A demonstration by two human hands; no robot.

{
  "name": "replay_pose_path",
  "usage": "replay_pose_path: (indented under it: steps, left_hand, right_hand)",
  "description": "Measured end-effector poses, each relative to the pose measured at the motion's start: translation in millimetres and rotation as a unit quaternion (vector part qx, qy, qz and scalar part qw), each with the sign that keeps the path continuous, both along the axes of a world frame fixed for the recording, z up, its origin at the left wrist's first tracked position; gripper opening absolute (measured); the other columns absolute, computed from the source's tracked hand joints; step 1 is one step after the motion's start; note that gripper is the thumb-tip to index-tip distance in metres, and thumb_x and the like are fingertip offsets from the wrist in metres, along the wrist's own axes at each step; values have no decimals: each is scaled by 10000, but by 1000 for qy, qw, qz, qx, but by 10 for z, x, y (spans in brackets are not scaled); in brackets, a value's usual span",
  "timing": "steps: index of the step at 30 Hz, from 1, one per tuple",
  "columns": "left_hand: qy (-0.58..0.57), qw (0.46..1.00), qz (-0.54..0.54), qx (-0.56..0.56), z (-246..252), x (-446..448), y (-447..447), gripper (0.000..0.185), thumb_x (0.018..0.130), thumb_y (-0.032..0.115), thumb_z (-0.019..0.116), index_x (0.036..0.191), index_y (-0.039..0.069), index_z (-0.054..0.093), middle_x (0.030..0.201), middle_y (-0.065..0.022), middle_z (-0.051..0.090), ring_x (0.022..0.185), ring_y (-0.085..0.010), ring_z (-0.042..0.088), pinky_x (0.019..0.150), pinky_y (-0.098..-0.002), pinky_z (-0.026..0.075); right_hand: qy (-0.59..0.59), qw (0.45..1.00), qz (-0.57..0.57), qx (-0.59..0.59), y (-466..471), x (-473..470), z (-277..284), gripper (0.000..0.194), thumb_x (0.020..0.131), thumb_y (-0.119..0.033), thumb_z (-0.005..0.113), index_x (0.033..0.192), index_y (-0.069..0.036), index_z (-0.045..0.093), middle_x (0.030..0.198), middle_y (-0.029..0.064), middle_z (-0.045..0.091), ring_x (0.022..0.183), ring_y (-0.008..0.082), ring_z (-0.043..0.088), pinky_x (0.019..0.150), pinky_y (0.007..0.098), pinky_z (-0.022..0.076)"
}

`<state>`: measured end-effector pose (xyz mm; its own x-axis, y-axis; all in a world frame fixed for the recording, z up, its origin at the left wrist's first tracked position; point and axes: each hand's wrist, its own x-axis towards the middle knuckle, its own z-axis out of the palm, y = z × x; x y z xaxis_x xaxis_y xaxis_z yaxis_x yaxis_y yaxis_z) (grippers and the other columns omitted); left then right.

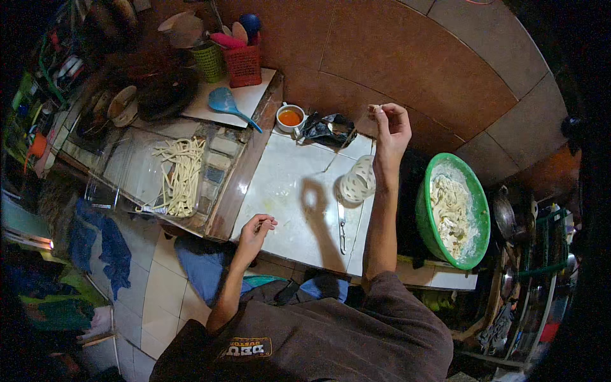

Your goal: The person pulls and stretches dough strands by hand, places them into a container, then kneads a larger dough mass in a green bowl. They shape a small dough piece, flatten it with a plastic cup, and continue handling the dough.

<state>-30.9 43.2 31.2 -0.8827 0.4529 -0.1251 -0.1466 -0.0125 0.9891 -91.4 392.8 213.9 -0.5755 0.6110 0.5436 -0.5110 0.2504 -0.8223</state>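
My right hand is raised over the back right of a white tiled worktop. Its thumb and fingertips pinch the end of a thin strand that trails down to the left; its material is unclear. Low at the worktop's front edge, my left hand has its fingers curled together, and whether anything small is between them is hidden. Beside my right wrist lies a white perforated plastic holder, with a knife next to it. To the left, a clear plastic tray holds many pale dough strips.
A green basin of floury dough strips stands right. Behind are a cup of orange liquid and a black plastic bag. A blue rice paddle and red utensil basket occupy the raised ledge at back left.
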Motion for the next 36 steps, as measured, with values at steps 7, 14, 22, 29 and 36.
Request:
replay_pose_path:
  steps: [7,14,22,29,36]
  left_hand:
    - [-5,1000,-29,-6,148,-52,201,227,1075,165,567,1185,-22,630,1068,-95,724,1016,-150,662,943,-300,519]
    - [126,990,-63,-16,328,10,469,599,977,219,717,1489,77,439,1412,-110,581,1277,-224,562,1045,-389,466]
    - [121,975,-180,41,689,406,647,554,965,205,737,1460,111,505,1202,-75,718,1169,-195,641,1044,-389,462]
    - [26,988,-133,77,1164,490,-455,212,1070,159,570,1209,14,638,806,52,540,724,-47,490,670,-212,421]
    - [193,970,150,-5,1855,147,-1425,245,1065,221,586,1119,-5,665,764,53,539,717,-39,476,646,-227,411]
  right_hand:
    - [22,1000,17,-2,-251,531,495,134,1005,-62,656,1131,-23,634,1080,83,700,1001,163,692,911,308,546]
    - [24,990,141,-6,-497,898,733,146,1030,-73,628,1163,-14,625,1075,102,697,998,195,699,880,330,564]
    - [14,971,232,-51,-984,916,892,141,1028,-85,633,1157,-30,615,1087,86,664,1001,188,684,903,332,551]
    - [41,956,289,-34,-1390,621,938,151,1028,-73,628,1170,-28,613,1079,109,684,994,193,689,898,335,554]
    - [15,955,291,-49,-2008,-49,878,177,1024,-127,660,1171,-30,642,1082,90,699,934,149,697,835,281,555]
